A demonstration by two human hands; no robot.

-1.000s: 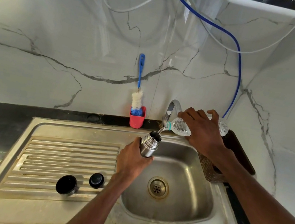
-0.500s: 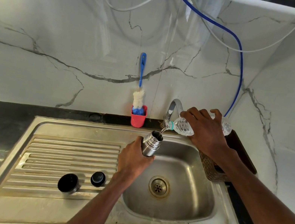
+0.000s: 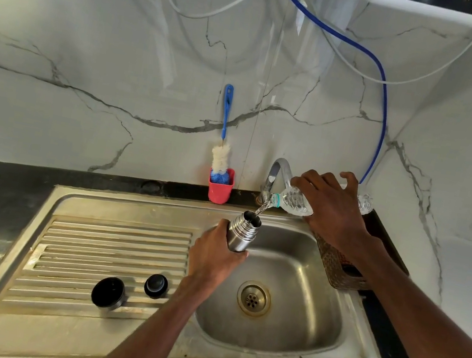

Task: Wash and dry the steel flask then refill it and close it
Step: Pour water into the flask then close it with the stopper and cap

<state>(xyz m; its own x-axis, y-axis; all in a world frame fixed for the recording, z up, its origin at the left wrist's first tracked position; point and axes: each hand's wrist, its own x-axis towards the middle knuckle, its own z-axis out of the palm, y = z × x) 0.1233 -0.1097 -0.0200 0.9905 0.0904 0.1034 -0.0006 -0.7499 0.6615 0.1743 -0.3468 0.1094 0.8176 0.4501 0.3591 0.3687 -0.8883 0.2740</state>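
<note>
While my left hand (image 3: 216, 257) wraps curled fingers around the open steel flask (image 3: 243, 231) over the sink (image 3: 288, 286), my right hand (image 3: 333, 208) grips a tilted plastic water bottle (image 3: 293, 201), pouring.

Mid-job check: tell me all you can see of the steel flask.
The steel flask looks like brushed metal with a ridged, threaded neck, and its mouth is open with no cap on. It tilts slightly right over the sink basin. The left hand grips its lower body. Water streams into its mouth from the tilted plastic bottle that the right hand holds.
</note>
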